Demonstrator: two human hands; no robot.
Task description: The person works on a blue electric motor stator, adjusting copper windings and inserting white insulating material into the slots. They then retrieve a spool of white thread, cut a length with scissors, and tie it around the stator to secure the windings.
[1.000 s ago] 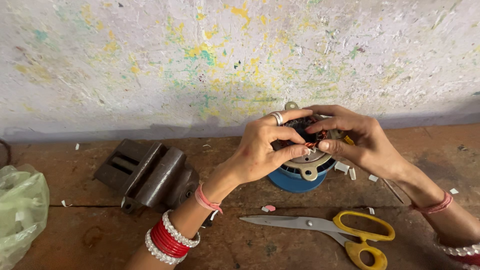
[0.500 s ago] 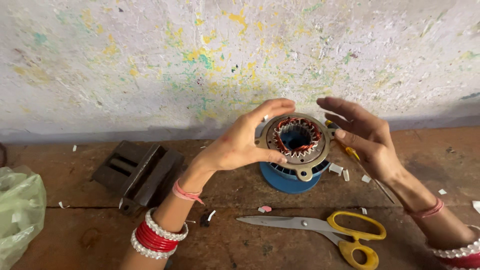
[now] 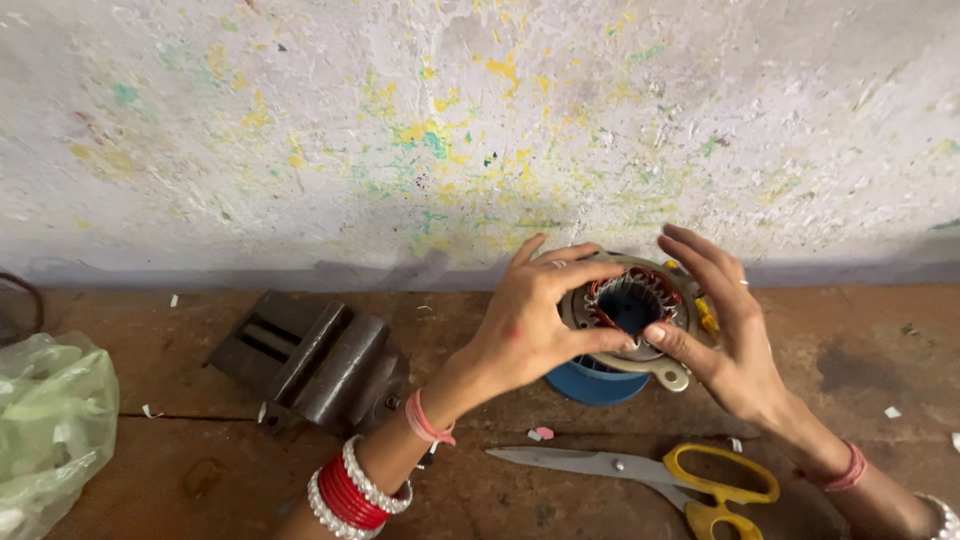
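I am gripping a round motor part [image 3: 630, 305] with my left hand [image 3: 530, 325]; my right hand [image 3: 725, 335] is touching it, fingers loosely spread.

Soft even daylight, sharp focus
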